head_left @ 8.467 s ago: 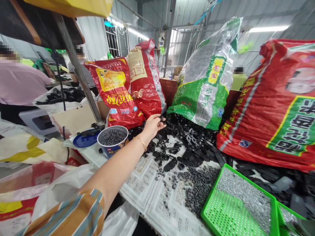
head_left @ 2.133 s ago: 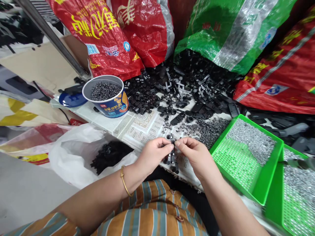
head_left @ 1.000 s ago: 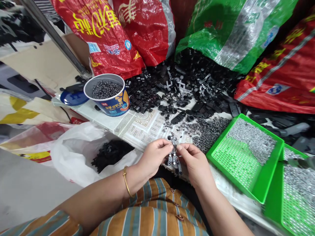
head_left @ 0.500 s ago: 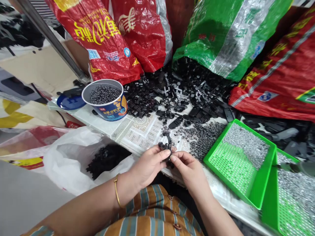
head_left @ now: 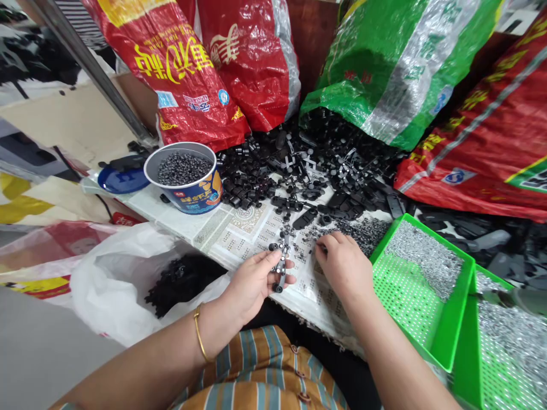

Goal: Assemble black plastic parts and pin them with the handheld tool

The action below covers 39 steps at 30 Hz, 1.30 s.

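Note:
My left hand (head_left: 255,279) is closed on a small black plastic assembly (head_left: 280,267) with round knobs and a curved arm, pinched between thumb and fingers above the table's front edge. To its right, my right hand (head_left: 345,267) reaches down beside a spread of tiny dark pieces (head_left: 371,233). Its thumb and fingertips are drawn together; whatever lies between them is too small or hidden to name. Beyond both hands, a heap of black plastic parts (head_left: 252,182) covers the back of the table, with a flat black oval part (head_left: 305,218) near its front.
A blue tub (head_left: 194,199) of tiny dark pieces stands at the left, beside a blue lid (head_left: 122,181). Green perforated trays (head_left: 444,336) of silvery bits sit at the right. Red and green sacks (head_left: 260,68) line the back. A white bag (head_left: 102,285) hangs below left.
My right hand has left the black plastic assembly and moved right and away to the tiny dark pieces. My left hand keeps the assembly, now slightly further left and more exposed.

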Each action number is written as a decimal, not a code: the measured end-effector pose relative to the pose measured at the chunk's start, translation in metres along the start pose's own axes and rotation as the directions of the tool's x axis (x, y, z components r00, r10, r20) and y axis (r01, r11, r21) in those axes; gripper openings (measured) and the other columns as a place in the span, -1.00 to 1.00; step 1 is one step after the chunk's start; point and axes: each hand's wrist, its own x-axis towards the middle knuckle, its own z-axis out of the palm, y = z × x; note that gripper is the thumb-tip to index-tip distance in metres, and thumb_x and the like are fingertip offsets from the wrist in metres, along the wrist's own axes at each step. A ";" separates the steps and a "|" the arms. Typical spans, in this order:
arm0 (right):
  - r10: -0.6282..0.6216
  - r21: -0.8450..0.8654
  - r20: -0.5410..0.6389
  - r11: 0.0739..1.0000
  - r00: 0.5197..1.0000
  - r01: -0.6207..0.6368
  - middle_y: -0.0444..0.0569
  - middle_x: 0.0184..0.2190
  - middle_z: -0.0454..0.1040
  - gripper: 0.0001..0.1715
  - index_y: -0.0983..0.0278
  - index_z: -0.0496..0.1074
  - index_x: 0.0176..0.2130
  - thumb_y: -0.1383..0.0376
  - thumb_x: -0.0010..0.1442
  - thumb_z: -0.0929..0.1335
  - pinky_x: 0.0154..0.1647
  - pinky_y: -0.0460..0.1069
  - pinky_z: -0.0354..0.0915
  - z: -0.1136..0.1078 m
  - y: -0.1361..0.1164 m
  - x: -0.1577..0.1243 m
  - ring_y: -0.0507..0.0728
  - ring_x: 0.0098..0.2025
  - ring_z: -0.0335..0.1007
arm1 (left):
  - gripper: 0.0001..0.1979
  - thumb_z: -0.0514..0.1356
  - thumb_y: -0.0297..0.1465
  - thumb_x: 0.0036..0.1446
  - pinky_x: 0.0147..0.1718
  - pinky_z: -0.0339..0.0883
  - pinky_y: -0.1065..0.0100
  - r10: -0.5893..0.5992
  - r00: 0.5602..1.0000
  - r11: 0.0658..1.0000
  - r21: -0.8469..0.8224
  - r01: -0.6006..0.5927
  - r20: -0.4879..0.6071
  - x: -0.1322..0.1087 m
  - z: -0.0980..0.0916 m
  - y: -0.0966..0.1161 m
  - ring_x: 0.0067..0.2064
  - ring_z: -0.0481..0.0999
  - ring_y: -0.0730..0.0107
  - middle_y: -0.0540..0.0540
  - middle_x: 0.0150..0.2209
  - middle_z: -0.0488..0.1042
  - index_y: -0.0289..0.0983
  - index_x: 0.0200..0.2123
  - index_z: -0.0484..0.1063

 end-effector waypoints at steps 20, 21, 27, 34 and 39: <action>0.058 0.008 0.008 0.998 0.998 -0.058 -0.06 -0.37 0.45 -0.84 0.22 0.41 -0.38 0.29 0.15 0.25 -0.39 -0.03 0.13 -0.002 -0.002 0.005 0.13 -0.26 0.32 | -0.85 0.19 -0.46 -0.02 -0.31 0.27 0.39 -0.018 0.999 1.000 0.014 0.017 0.042 -0.002 0.005 0.003 -0.39 0.48 0.45 -0.07 -0.31 0.44 -0.32 -0.32 0.31; 0.064 0.016 -0.009 0.998 0.998 -0.064 -0.06 -0.36 0.45 -0.84 0.21 0.41 -0.38 0.28 0.15 0.25 -0.38 -0.03 0.13 -0.001 -0.002 0.004 0.13 -0.26 0.32 | -0.85 0.19 -0.46 -0.02 -0.31 0.27 0.39 -0.020 0.999 1.000 0.016 0.019 0.043 -0.001 0.005 0.003 -0.40 0.48 0.46 -0.07 -0.31 0.44 -0.32 -0.32 0.31; 0.004 0.039 -0.042 0.999 0.999 -0.002 -0.04 -0.38 0.45 -0.83 0.22 0.41 -0.38 0.31 0.16 0.24 -0.38 -0.02 0.14 0.003 -0.002 0.005 0.14 -0.27 0.31 | -0.86 0.18 -0.47 -0.01 -0.33 0.26 0.40 -0.030 0.999 0.999 0.021 0.029 0.031 -0.001 0.006 0.005 -0.41 0.47 0.48 -0.06 -0.31 0.44 -0.31 -0.32 0.31; 0.038 0.075 -0.102 0.997 0.994 -0.031 -0.03 -0.39 0.44 -0.83 0.23 0.39 -0.41 0.29 0.15 0.24 -0.36 -0.02 0.13 -0.003 -0.003 0.000 0.13 -0.31 0.29 | -0.87 0.18 -0.47 -0.01 -0.34 0.27 0.39 -0.027 0.999 0.999 0.019 0.027 0.020 0.000 0.005 0.004 -0.41 0.48 0.46 -0.07 -0.32 0.44 -0.31 -0.34 0.30; -0.188 0.096 -0.275 0.970 0.943 0.221 -0.06 -0.35 0.47 -0.81 0.23 0.41 -0.38 0.31 0.19 0.23 -0.21 -0.03 0.14 -0.016 -0.007 -0.014 0.10 -0.29 0.28 | -0.86 0.23 -0.44 -0.01 -0.28 0.27 0.36 0.046 0.995 0.998 -0.042 -0.043 0.088 0.004 0.010 0.002 -0.35 0.46 0.45 -0.06 -0.33 0.43 -0.30 -0.38 0.29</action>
